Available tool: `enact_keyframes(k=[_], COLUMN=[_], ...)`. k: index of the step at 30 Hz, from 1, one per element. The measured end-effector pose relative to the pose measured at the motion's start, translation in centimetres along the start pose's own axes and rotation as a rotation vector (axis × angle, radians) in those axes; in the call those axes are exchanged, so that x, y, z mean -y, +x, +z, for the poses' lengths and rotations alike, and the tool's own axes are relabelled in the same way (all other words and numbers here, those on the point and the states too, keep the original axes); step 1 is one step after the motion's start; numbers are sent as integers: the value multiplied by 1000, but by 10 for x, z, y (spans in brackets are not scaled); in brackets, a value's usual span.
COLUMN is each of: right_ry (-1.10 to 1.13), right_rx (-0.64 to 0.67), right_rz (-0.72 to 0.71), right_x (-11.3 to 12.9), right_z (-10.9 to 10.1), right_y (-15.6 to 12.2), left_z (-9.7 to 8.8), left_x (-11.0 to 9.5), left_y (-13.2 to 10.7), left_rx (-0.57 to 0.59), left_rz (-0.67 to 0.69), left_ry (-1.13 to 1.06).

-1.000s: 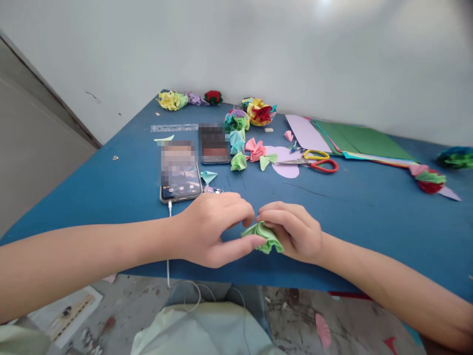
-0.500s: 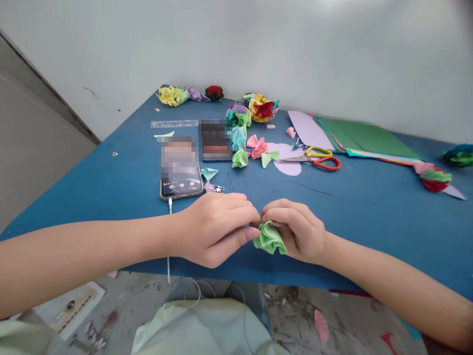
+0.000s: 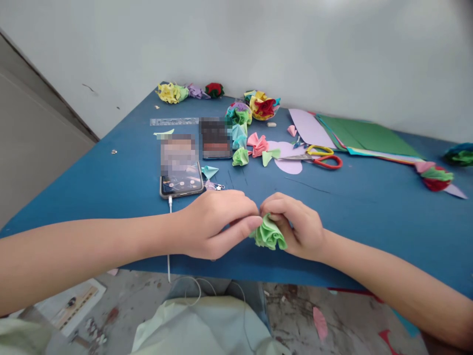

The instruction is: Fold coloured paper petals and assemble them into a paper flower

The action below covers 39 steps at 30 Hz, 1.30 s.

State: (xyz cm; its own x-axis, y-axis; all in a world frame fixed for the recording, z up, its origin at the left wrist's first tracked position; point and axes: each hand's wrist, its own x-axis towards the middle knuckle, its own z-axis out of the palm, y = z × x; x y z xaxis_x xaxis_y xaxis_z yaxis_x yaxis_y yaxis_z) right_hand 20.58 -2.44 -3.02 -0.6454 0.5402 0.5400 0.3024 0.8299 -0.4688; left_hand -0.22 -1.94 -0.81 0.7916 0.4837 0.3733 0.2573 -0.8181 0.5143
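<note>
A crumpled light-green paper flower (image 3: 269,235) sits between both my hands just above the near edge of the blue table (image 3: 369,212). My left hand (image 3: 216,222) pinches its left side with thumb and fingertips. My right hand (image 3: 295,224) is curled round its right side, fingers closed on the folds. The flower is bunched into a tight ruffled ball; its far side is hidden by my fingers.
Two phones (image 3: 180,165) (image 3: 214,139) lie behind my left hand, one on a white cable (image 3: 169,236). Small folded paper pieces (image 3: 241,157), red-and-yellow scissors (image 3: 320,157), a lilac cut-out (image 3: 288,165), coloured sheets (image 3: 364,138), a ruler (image 3: 173,121) and finished paper flowers (image 3: 263,106) lie farther back.
The green paper has been gathered from a looser, flatter fold into a tighter ruffled bunch, and both hands have closed in on it and shifted slightly away from the table edge.
</note>
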Motion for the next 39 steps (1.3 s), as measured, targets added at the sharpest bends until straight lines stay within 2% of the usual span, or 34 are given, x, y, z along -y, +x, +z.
enact_keyframes(k=[4,9,15,18,21,23,25,28,30,39], right_ry=[-87,-169,-270,-327,-456,-548,-488,-451,-442,-413], right_rx=[36,44,73,19,-247,-317,-308,-289,-298,-236], right_rz=[-8,6,-35,6,343,526,625,618,594,465], right_x=[-3,-5,-3,-15,-40,-60,-78,-94,-97,-70], right_z=[4,5,4,1,-5,-8,-9,-5,-3,-16], right_y=[-3,-3,-1,4,16,24,31,36,37,27], left_z=[0,0,1,2,4,4,5,5,5,3], left_x=[0,1,3,7,10,12,13,13,13,12], left_y=[2,2,4,5,5,5,5,4,4,3], left_rx=[1,6,122,105,106,116,136,152,159,166], left_rz=[-93,-118,-240,-252,-284,-300,-302,-296,-288,-219], left_ry=[-25,-15,-110,-103,-82,-68,-61,-42,-31,85])
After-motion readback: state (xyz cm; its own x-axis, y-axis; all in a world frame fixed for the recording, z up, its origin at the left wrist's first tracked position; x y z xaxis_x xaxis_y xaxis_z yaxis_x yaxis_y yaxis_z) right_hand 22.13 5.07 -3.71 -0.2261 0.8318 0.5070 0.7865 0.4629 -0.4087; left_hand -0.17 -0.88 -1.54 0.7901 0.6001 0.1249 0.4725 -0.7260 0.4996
